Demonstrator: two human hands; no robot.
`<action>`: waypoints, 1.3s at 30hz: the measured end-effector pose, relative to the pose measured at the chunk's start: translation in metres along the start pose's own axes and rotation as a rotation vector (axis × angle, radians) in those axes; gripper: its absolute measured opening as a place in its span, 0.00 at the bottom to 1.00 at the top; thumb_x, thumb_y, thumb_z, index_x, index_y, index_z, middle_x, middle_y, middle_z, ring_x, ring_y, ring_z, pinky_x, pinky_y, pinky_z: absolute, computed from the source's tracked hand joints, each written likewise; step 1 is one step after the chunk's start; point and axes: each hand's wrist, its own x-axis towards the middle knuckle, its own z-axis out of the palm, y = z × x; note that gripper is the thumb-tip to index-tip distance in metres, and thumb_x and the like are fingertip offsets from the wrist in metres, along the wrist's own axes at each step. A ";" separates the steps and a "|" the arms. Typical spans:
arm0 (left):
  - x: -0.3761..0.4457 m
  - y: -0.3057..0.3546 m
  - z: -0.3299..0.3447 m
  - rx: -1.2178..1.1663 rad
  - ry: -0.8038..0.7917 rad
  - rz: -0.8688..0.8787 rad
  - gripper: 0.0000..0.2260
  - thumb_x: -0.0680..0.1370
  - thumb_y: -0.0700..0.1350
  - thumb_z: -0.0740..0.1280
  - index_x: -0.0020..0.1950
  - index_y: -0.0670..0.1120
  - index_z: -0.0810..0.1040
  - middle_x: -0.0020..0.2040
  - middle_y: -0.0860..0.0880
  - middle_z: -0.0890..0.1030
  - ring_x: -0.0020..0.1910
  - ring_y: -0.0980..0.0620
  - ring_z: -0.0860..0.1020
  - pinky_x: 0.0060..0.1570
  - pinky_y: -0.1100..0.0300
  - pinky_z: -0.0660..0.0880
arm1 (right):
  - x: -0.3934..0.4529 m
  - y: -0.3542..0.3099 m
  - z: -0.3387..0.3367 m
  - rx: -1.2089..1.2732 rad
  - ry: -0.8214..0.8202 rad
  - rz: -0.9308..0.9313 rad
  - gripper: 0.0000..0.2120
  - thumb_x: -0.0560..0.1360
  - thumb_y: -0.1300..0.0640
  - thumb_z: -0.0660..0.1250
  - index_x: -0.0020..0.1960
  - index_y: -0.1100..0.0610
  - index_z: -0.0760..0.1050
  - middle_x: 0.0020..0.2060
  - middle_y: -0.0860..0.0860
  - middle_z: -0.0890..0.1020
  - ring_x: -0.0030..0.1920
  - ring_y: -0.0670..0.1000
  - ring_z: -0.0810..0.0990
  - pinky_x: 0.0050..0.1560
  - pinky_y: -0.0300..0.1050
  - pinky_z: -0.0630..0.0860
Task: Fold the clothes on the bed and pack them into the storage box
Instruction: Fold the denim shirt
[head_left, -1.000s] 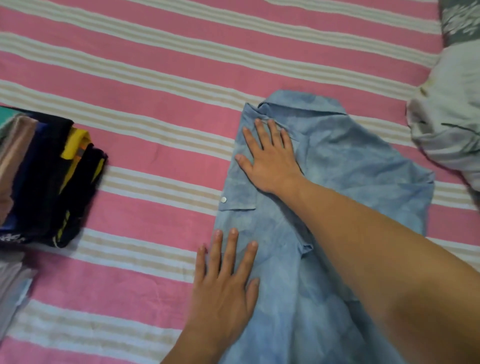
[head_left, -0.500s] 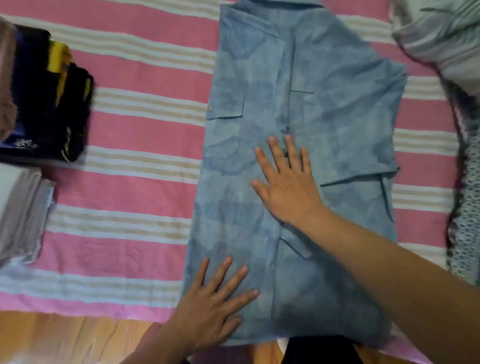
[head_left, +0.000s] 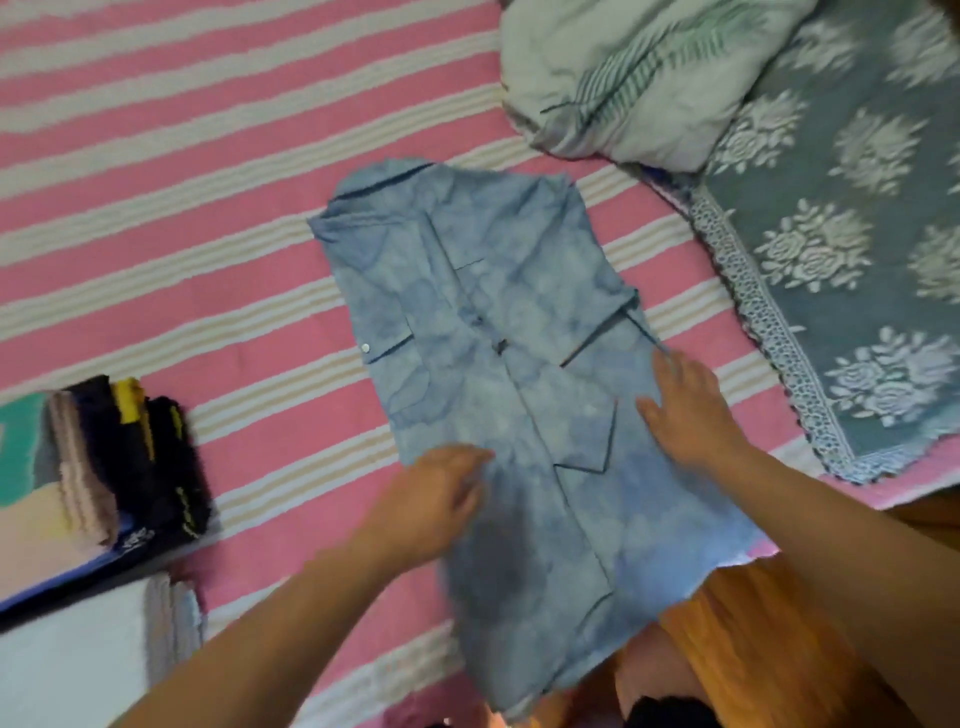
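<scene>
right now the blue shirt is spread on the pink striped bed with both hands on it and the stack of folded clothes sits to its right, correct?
Not quite: the stack of folded clothes sits to the left of the blue shirt, not its right. The head view shows it. The rest holds: the shirt lies spread on the pink striped bed, with the left hand and right hand on it.

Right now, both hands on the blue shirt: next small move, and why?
Probably fold the hem up toward the collar. The blue shirt lies flat and already narrowed, its hem hanging off the bed edge; the left hand and right hand sit at its two sides, mid-length.
</scene>
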 end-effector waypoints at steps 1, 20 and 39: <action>0.021 -0.004 -0.018 0.068 0.008 0.023 0.25 0.81 0.55 0.56 0.75 0.48 0.72 0.73 0.46 0.73 0.73 0.46 0.70 0.69 0.66 0.59 | 0.000 0.015 -0.007 0.035 -0.032 0.069 0.41 0.75 0.35 0.44 0.81 0.58 0.53 0.78 0.64 0.58 0.77 0.65 0.57 0.76 0.61 0.56; 0.405 0.072 -0.075 1.027 -0.105 0.409 0.32 0.80 0.40 0.56 0.83 0.52 0.49 0.84 0.49 0.48 0.82 0.44 0.48 0.79 0.47 0.49 | 0.134 0.035 0.008 -0.002 0.429 -0.099 0.13 0.74 0.47 0.70 0.40 0.55 0.72 0.32 0.53 0.75 0.34 0.60 0.77 0.31 0.50 0.70; 0.453 0.085 -0.076 1.289 -0.347 0.592 0.35 0.76 0.52 0.69 0.79 0.52 0.57 0.74 0.51 0.67 0.73 0.47 0.67 0.79 0.43 0.49 | 0.166 -0.008 -0.010 0.405 0.060 0.458 0.22 0.75 0.35 0.65 0.63 0.47 0.74 0.64 0.53 0.71 0.69 0.58 0.66 0.67 0.58 0.63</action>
